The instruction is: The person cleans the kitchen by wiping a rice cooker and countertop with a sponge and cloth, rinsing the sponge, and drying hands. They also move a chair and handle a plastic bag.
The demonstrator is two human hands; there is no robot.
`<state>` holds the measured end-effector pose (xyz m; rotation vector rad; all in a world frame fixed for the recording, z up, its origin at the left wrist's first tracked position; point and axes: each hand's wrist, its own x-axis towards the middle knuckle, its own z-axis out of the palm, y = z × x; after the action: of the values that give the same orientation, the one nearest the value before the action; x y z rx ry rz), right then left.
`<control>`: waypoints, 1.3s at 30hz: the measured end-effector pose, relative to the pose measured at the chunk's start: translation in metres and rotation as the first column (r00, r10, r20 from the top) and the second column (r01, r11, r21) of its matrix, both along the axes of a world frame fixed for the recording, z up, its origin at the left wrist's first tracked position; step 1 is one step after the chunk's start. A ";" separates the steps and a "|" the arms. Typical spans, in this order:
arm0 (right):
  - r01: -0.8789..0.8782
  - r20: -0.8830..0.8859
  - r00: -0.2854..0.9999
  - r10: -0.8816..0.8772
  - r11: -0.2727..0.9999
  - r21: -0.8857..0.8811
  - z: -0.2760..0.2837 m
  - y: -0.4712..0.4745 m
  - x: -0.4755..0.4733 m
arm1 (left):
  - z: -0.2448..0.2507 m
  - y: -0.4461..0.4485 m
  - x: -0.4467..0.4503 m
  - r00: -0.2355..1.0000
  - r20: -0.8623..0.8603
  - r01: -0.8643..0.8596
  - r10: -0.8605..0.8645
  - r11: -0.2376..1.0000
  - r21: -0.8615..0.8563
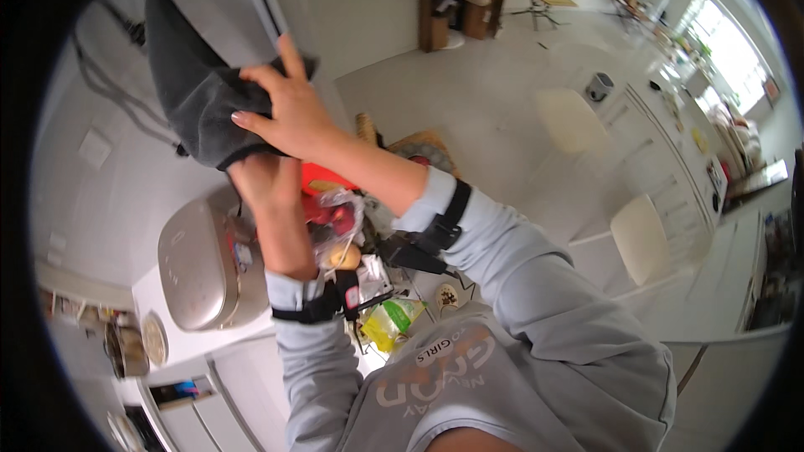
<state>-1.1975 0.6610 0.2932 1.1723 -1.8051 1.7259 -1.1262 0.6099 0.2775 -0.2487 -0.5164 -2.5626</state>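
Note:
A dark grey cloth (188, 75), seemingly a hanging towel with a darker edge, hangs from a narrow point at upper left, against the pale wall. My right hand (292, 110) lies over its lower part, thumb and fingers spread and bent around the fabric. Just below, my left hand (254, 179) reaches up under the cloth's lower edge. The cloth hides its fingers, so their grip cannot be seen. Close beneath my left forearm stands a beige rice cooker (198, 263), its lid down.
Below my forearms are a red container (323, 177), a clear plastic bag of fruit (342, 216) and a green-yellow packet (392, 321). Dark cables (119, 97) run along the wall. White chairs (639, 240) stand by a long table (666, 157) at right.

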 end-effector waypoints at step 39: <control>0.442 0.405 0.541 -0.737 0.659 0.609 -0.140 0.627 0.011 | -0.099 0.468 -0.057 0.810 0.575 0.443 -0.120 0.767 -0.464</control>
<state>-1.1862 1.2881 0.1535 -0.0885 -2.6789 1.3524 -1.1831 1.0779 0.1784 0.1930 -1.6028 -2.6853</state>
